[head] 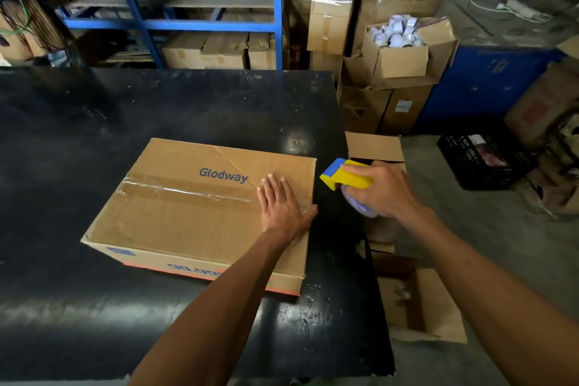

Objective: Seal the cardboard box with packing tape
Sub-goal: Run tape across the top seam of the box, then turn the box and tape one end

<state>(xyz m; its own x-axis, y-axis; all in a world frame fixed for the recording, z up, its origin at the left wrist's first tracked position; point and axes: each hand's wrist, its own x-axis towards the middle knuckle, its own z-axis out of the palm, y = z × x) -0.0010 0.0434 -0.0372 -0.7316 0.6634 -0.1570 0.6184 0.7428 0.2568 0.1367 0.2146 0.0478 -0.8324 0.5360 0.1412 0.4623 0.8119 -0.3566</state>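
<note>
Box (200, 207): closed, lying on the black table (94, 119) near its right edge, a strip of clear tape (175, 189) along the top seam. Left hand (280, 207): flat, fingers spread and released, pressing the right end of the top, thumb at the box edge. Right hand (380, 189): fingers clenched around a yellow-and-blue dispenser (344, 175), held just off the box's right side, apart from it. Step judged: tape laid along the seam, end being smoothed or cut free. Next move likely calls for pressing the tail down the right face, or a further strip. Unclear: whether tape joins dispenser to box; seam end under the left hand; roll mostly hidden by the right hand
</note>
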